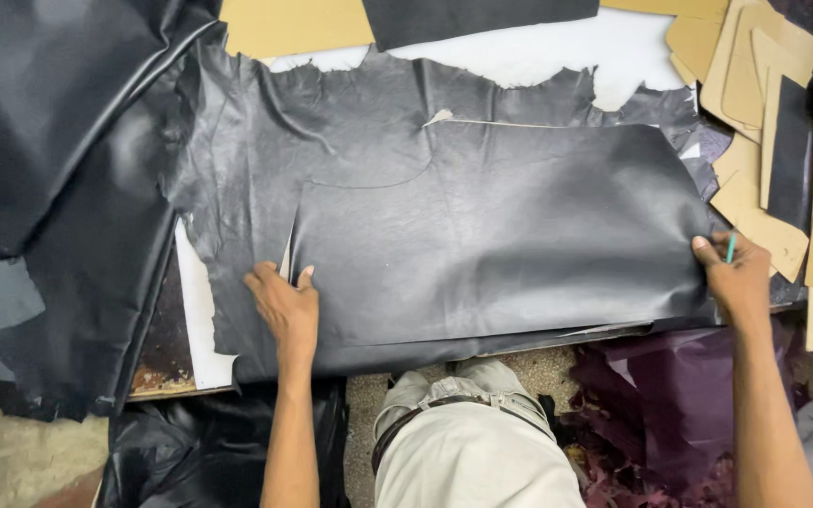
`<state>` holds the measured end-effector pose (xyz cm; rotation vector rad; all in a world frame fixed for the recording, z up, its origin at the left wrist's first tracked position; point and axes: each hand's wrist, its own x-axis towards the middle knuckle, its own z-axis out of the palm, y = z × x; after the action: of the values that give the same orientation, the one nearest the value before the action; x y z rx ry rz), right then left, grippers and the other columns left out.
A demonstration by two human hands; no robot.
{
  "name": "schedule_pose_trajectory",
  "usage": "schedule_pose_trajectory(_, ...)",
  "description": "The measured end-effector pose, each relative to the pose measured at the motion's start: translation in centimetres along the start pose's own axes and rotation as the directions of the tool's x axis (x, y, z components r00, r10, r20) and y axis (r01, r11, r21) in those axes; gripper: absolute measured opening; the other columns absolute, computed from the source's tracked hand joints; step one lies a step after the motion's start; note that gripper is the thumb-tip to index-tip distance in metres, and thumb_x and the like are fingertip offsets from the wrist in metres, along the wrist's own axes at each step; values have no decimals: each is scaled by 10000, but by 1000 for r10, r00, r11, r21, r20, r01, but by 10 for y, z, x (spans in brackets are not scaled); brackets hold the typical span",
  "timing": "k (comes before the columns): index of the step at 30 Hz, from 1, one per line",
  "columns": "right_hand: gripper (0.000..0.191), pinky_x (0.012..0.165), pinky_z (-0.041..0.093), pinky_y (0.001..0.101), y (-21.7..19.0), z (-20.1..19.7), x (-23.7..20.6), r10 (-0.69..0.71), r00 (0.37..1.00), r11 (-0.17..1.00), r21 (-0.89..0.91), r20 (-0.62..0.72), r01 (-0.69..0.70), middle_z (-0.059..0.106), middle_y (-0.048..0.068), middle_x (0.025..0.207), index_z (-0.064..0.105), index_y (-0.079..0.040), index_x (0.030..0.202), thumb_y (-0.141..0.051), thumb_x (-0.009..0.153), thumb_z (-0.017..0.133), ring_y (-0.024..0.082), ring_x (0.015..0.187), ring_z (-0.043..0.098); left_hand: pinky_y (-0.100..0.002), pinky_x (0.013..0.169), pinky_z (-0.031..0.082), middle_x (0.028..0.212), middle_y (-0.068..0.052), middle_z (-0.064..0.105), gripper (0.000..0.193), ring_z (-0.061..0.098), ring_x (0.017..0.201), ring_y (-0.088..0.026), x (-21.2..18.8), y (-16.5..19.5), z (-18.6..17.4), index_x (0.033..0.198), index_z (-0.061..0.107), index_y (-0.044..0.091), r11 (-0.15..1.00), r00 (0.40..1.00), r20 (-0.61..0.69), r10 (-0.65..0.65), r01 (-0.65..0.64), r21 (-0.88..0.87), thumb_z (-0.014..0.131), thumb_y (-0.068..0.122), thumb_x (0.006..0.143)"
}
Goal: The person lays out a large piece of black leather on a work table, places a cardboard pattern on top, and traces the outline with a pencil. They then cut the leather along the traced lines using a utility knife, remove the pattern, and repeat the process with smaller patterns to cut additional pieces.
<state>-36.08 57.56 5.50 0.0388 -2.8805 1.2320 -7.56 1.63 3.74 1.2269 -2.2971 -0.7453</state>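
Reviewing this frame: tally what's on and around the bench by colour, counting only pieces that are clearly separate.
Black leather: 3, the cut panel under the left hand and right hand, the hide beneath it, and the heap at left.
Purple leather: 1, below the bench.
Tan card templates: too overlapped to count, taken as 1 stack.
Green pen: 1.
Total: 6

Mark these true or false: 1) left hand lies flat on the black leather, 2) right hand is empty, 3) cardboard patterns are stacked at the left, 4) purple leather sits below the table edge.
1) True: the left hand presses flat on the black leather panel.
2) False: the right hand holds a thin green pen.
3) False: the cardboard patterns lie at the right.
4) True: purple leather sits lower right.
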Motion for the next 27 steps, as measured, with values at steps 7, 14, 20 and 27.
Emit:
schedule_pose_trajectory(7, 267, 579, 348, 263, 51, 38, -4, 96, 983, 985, 128, 159, -117, 521, -54, 717, 655, -4, 915, -241, 1018, 718, 57, 662, 412, -498, 711, 452, 797, -278, 619, 265, 575, 704, -422, 4, 17, -16, 956, 590, -54, 988, 995, 95, 28, -13, -156, 618, 197, 1037)
schedule_pose_trajectory(14, 285, 549, 300, 252, 58, 41, -7, 115, 965, 970, 185, 235, -160, 452, -82, 672, 643, -27, 862, -254, 1022, 705, 39, 623, 361, -461, 678, 445, 747, -244, 595, 331, 534, 693, -343, 8, 0, -35, 936, 610, -64, 999, 983, 179, -42, 44, -6, 635, 243, 1055)
schedule_pose_trajectory(20, 245, 580, 321, 223, 64, 40, -10, 93, 970, 940, 302, 226, -161, 497, -110, 708, 661, -41, 900, -243, 1040, 672, 9, 658, 389, -477, 716, 441, 781, -282, 621, 363, 556, 677, -361, -10, -9, 5, 1032, 628, -76, 974, 973, 173, -153, 118, 195, 683, 283, 1053)
schedule_pose_trajectory(27, 278, 573, 291, 248, 75, 33, -6, 82, 958, 931, 321, 274, -172, 445, -101, 687, 652, -37, 904, -270, 1056, 652, 26, 652, 347, -584, 1226, 297, 1604, -366, 268, 656, 335, 1481, -524, -35, 47, 54, 1517, 417, -112, 884, 953, 39, 301, -294, 363, 668, 239, 1023)
